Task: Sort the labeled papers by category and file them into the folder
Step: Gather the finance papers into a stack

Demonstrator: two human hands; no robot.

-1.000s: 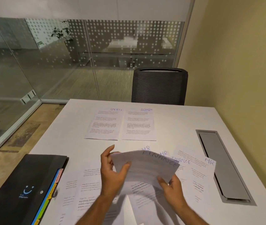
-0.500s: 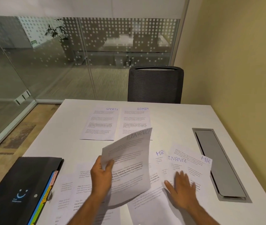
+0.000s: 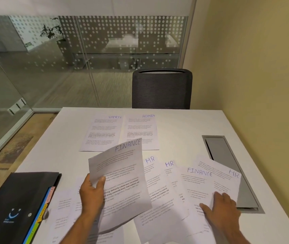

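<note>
My left hand (image 3: 91,192) pinches the left edge of a sheet headed FINANCE (image 3: 122,175) and holds it lifted above the loose papers. My right hand (image 3: 221,206) lies flat on a second FINANCE sheet (image 3: 199,184) at the right. Sheets headed HR (image 3: 155,175) fan out between the hands, and another HR sheet (image 3: 228,175) lies at the far right. A SPORTS sheet (image 3: 103,132) and an ADMIN sheet (image 3: 141,131) lie side by side farther back. The black folder (image 3: 15,205) with coloured tabs sits at the near left.
The white table (image 3: 184,124) has a grey cable hatch (image 3: 228,166) set into its right side. A dark office chair (image 3: 161,88) stands at the far edge. A yellow wall runs along the right and glass partitions along the left.
My right hand let go of the FINANCE sheet and moved right onto the other FINANCE sheet. My left hand kept the sheet, which unbent and tilted upright.
</note>
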